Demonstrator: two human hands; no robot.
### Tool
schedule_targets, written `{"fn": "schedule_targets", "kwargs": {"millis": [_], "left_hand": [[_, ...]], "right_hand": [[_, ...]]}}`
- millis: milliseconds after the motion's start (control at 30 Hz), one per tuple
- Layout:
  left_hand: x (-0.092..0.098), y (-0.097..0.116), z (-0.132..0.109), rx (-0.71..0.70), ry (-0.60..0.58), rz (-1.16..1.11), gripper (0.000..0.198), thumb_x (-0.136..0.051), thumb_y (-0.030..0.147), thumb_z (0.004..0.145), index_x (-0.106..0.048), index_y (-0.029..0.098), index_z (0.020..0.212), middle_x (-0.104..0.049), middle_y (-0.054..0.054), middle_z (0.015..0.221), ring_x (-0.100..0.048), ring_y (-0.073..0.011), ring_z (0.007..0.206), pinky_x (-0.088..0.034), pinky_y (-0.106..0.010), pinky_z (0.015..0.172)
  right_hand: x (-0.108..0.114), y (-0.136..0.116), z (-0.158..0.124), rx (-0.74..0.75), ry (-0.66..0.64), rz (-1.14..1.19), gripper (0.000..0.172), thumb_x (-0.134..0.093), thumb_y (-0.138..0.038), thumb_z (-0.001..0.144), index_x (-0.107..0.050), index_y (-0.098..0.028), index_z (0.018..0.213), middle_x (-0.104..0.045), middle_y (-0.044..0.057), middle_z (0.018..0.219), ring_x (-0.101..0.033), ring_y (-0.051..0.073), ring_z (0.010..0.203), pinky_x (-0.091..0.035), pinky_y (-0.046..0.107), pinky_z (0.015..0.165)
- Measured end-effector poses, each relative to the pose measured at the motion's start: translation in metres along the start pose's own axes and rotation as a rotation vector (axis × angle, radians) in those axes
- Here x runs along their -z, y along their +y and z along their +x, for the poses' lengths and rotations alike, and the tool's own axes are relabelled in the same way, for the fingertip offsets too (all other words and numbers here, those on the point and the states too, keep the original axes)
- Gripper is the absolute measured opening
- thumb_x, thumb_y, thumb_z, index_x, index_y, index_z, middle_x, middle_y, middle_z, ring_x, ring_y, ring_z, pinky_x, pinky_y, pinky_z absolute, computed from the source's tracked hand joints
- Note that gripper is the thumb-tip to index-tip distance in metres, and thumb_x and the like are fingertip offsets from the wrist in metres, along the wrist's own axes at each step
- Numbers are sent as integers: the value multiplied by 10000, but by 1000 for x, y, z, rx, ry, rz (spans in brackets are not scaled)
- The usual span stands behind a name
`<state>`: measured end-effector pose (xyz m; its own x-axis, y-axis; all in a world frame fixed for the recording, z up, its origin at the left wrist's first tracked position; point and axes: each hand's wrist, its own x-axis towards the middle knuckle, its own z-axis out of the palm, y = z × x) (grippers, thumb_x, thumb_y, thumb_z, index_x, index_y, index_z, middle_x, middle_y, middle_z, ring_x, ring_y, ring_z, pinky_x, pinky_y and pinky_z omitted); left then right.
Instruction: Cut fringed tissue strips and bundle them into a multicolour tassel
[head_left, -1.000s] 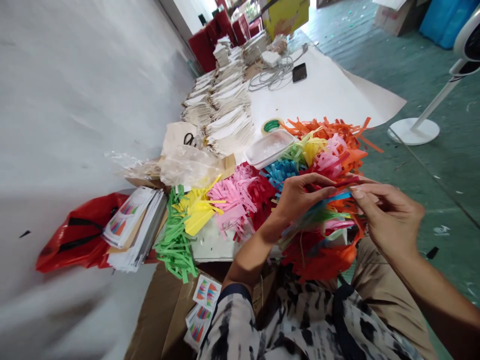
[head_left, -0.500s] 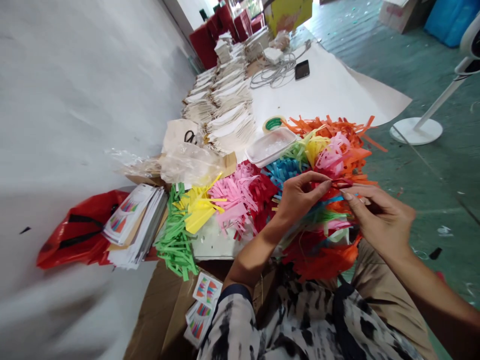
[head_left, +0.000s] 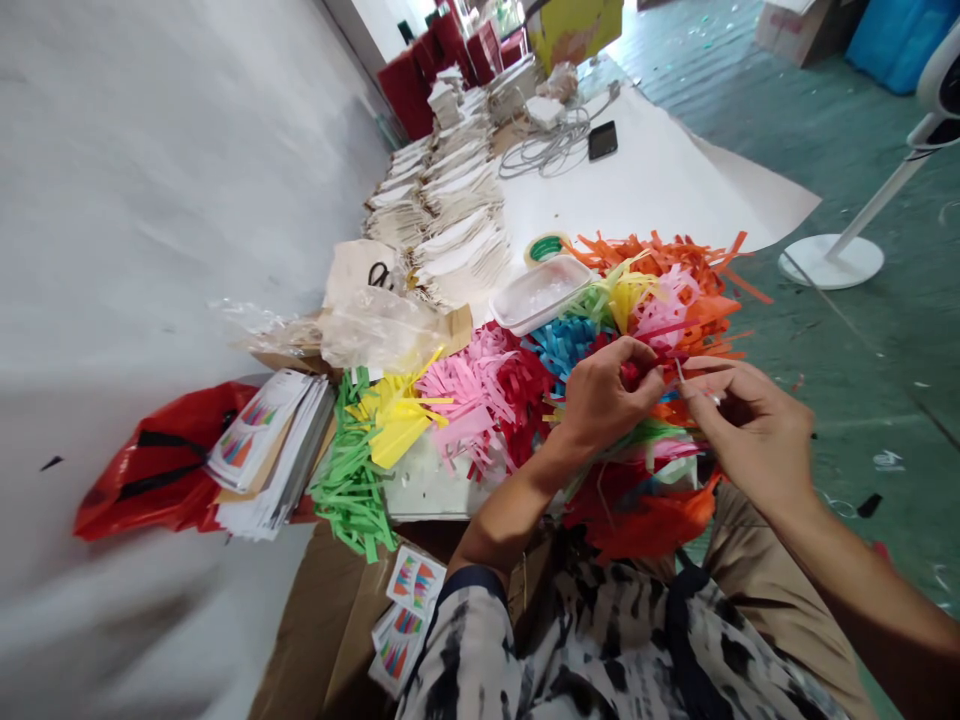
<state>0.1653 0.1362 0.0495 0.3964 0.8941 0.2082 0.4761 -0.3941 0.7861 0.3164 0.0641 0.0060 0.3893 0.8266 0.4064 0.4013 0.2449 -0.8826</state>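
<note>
My left hand [head_left: 604,394] is closed in a pinch on a bunch of coloured paper strips [head_left: 637,440] held over my lap. My right hand [head_left: 739,425] sits just to its right, fingers pinched on a thin strip end beside the same bunch. Below both hands hangs an orange fringe [head_left: 651,522]. Piles of cut paper fringe lie in front: green [head_left: 351,485], yellow [head_left: 396,415], pink [head_left: 469,395], red [head_left: 525,385], blue [head_left: 562,342] and orange [head_left: 679,275].
A clear plastic tray [head_left: 536,293] and a green tape roll [head_left: 545,247] lie behind the fringes. Printed cards [head_left: 262,450] and a red bag [head_left: 161,465] sit at left. Stacks of white paper [head_left: 450,215], cables, a phone [head_left: 602,140] and a fan base [head_left: 829,260] lie farther off.
Both hands have drawn closer together and slightly upward. The left fingers have curled tighter on the strips; the right hand has shifted left toward them.
</note>
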Motion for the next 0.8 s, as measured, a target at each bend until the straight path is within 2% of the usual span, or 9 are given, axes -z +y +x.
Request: {"fn": "schedule_targets", "kwargs": {"millis": [167, 267, 367, 500, 600, 667, 733, 800], "left_hand": [[-1, -1, -2, -35, 18, 59, 117, -663, 320, 930, -677, 210, 967, -742, -3, 897, -676, -124, 804, -502, -238, 738], [1, 2, -7, -131, 17, 102, 107, -672, 290, 921, -681, 211, 992, -756, -16, 975, -696, -144, 889, -525, -260, 808], [3, 4, -9, -229, -9, 87, 153, -696, 343, 937, -705, 208, 1010, -764, -39, 1042, -702, -162, 962, -533, -284, 881], [4, 0, -4, -160, -22, -70, 343, -667, 515, 970, -738, 191, 883, -756, -36, 899, -652, -122, 762, -515, -264, 737], [0, -7, 3, -85, -39, -184, 416, -696, 593, 925, -761, 192, 1012, -752, -19, 878, -583, -94, 655, -472, -246, 628], [-2, -9, 5, -97, -56, -227, 441, -719, 600, 905, -766, 189, 1058, -761, -30, 903, -573, -93, 648, -464, -246, 608], [-3, -9, 4, -129, -55, -226, 414, -709, 579, 923, -769, 176, 994, -764, -50, 898, -564, -98, 642, -460, -254, 605], [-3, -6, 2, -154, -43, -180, 367, -652, 533, 980, -750, 180, 995, -766, -50, 903, -559, -99, 629, -458, -258, 613]], "right_hand": [[1, 0, 0, -69, -30, -15, 145, -722, -346, 909, -735, -237, 814, -792, 25, 1138, -712, 159, 889, -488, 307, 727], [2, 2, 0, -93, -29, -10, 153, -719, -364, 910, -745, -238, 826, -792, 27, 1124, -704, 162, 876, -486, 310, 729], [3, 3, 0, -107, -28, 3, 154, -711, -375, 912, -752, -237, 855, -790, 36, 1126, -703, 169, 880, -489, 316, 735], [4, 2, -1, -112, -40, 22, 184, -708, -386, 916, -731, -233, 817, -785, 32, 1109, -680, 155, 833, -475, 310, 712], [4, 0, -2, -109, -44, 36, 183, -710, -388, 918, -731, -235, 819, -781, 28, 1095, -673, 154, 837, -476, 310, 723], [5, 0, -2, -109, -41, 44, 178, -718, -386, 912, -730, -234, 820, -775, 31, 1103, -676, 161, 865, -485, 316, 753], [7, 0, -3, -116, -41, 59, 171, -726, -384, 904, -728, -234, 822, -768, 33, 1108, -676, 168, 895, -492, 319, 779], [10, 0, -4, -136, -67, 94, 138, -724, -381, 898, -746, -250, 934, -762, 31, 1102, -665, 162, 847, -499, 309, 731]]}}
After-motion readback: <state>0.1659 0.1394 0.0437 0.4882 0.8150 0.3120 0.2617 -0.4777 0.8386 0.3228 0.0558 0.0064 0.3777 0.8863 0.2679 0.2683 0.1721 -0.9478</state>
